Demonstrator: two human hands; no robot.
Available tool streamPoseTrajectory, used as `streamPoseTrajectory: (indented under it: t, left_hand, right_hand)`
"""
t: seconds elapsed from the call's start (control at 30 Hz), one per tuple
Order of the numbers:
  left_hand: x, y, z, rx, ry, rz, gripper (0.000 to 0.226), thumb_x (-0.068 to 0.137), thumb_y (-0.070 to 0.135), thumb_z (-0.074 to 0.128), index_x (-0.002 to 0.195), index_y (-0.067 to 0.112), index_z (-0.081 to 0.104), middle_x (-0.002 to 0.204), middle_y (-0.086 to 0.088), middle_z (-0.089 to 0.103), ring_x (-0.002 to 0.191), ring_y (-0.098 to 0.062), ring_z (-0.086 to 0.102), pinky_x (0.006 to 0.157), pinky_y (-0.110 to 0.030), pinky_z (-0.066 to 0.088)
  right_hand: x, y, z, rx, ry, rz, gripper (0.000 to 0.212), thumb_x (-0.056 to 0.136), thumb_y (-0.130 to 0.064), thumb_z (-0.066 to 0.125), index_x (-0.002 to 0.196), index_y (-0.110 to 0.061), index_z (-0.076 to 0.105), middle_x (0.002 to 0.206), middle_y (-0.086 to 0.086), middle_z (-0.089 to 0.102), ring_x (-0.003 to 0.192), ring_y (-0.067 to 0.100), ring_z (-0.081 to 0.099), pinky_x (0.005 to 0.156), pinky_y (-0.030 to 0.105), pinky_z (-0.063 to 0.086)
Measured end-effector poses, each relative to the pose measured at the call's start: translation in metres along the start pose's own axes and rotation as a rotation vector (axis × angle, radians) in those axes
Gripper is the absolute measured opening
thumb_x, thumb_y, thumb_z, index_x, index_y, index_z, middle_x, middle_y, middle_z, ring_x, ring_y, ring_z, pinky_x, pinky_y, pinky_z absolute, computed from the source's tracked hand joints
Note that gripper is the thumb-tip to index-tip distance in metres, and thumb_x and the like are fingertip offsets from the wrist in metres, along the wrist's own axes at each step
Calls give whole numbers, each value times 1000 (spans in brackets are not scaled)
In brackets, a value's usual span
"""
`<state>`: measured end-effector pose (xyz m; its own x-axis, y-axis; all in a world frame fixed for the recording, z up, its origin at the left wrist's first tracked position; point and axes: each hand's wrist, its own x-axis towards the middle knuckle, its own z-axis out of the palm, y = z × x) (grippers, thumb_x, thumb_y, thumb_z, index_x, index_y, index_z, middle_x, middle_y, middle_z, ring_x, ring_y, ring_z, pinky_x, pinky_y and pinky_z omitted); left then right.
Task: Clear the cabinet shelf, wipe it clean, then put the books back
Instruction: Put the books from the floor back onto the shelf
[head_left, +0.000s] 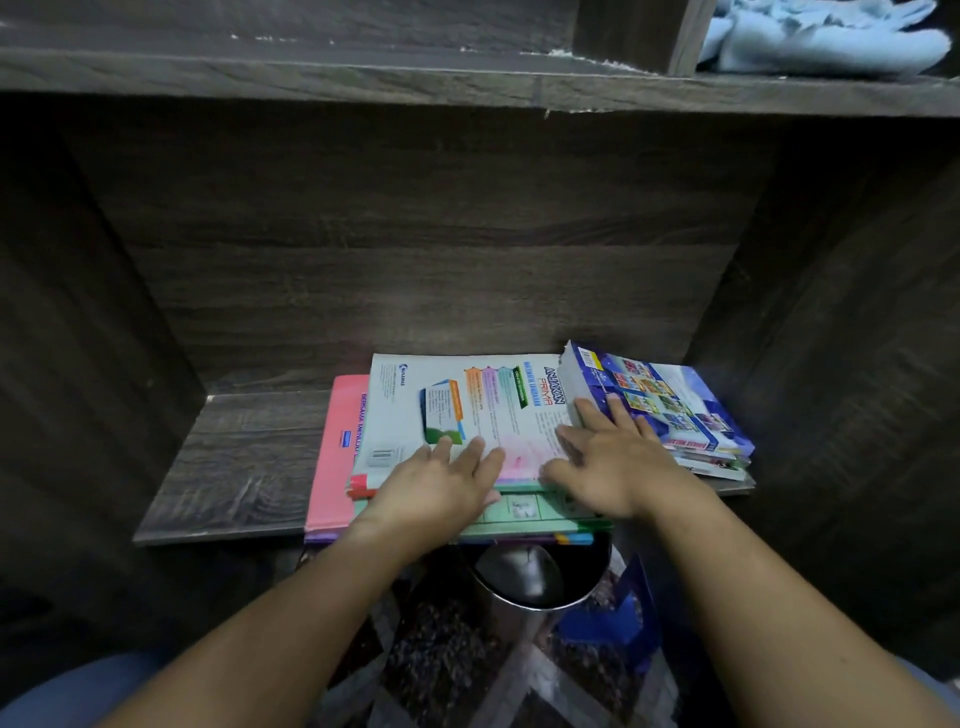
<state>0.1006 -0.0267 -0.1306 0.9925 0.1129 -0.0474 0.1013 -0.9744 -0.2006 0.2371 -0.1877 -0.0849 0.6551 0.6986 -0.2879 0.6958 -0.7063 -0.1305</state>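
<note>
Books (519, 415) lie flat in piles on the lower shelf (234, 467) of the cabinet, and both of your hands are on them. The fingers (480, 449) of your left hand (441, 483) are straight and spread apart, resting flat on the cover of the white book (457, 395) that tops the middle pile; they clamp nothing. Your right hand (613, 457) is spread the same way over the right part of that cover. Its fingertips reach onto the blue book (675, 410) just beside it.

The white cover is printed sideways to your view. It reads "ANJAKAN PRIMA" in large letters, "MATEMATIK TAMBAHAN" on a green strip and "NUSAMAS" near its far left corner. A pink book (337, 452) sticks out from under it on the left, and the word "BERSAMA" can be made out there; the rest is too small to read. A green book (519, 512) shows lower in the pile, at the front, where the pile juts past the shelf's front edge.

The blue book tops its own pile on the right. Its thick left edge sits over the right edge of the white cover, and its writing is too small to read.

Below the shelf a shiny metal bin (530, 577) stands on the patterned floor (441, 665); what it holds cannot be told. A blue bag (613, 623) is just to its right. In the top right compartment of the cabinet lies a crumpled light blue cloth (826, 36).
</note>
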Motion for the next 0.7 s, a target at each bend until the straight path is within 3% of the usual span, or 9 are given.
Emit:
streamPoseTrajectory:
  t: [0.1,0.2,0.27,0.37,0.47,0.57,0.7]
  left_hand:
    - [-2,-9,3,-26,208,41,43,89,39,33,109,8,55,90,-12,70,64,-33,66,45,-37,54]
    - [-10,-22,-7,-44,278,23,43,86,41,34,90,14,67,71,-1,67,51,-22,61,38,-28,48]
    - [-19,-29,-12,-61,269,-31,42,87,44,33,88,18,66,69,3,65,49,-18,60,38,-27,44]
    - [-31,-43,-11,-157,210,-112,48,93,45,25,103,16,61,84,1,66,61,-21,63,47,-32,46]
    - [-39,-42,-12,-175,196,-125,44,97,44,27,124,19,50,107,-2,63,82,-20,63,64,-34,50]
    - [-35,-26,-19,-234,137,-157,44,98,39,38,139,24,35,130,1,52,106,-18,57,82,-34,48]
    - [-27,-19,-30,-227,246,-235,48,94,39,48,138,25,35,131,3,50,109,-21,56,83,-36,49]
  right_hand:
    - [-2,4,-2,3,13,-41,101,64,-85,53,150,-42,22,162,-9,-7,147,24,-16,117,50,-9]
    - [3,5,0,-27,61,-43,92,71,-62,69,149,-40,25,162,-10,4,149,26,-5,119,52,-1]
    - [6,4,0,22,91,1,79,79,-50,68,147,-39,29,156,-6,29,146,26,17,118,52,10]
    - [9,-1,-2,62,179,12,66,86,-56,59,145,-44,31,132,-4,58,127,22,48,111,47,30]
    - [10,-16,-4,49,262,-78,61,90,-44,61,144,-45,34,124,3,55,114,27,55,92,37,46]
    - [13,-25,-2,42,246,-127,49,94,-19,53,137,-43,48,119,6,49,107,31,57,85,35,47]
    - [15,-30,-4,198,432,-167,47,89,-13,57,129,-36,57,120,4,47,102,32,58,81,37,51]
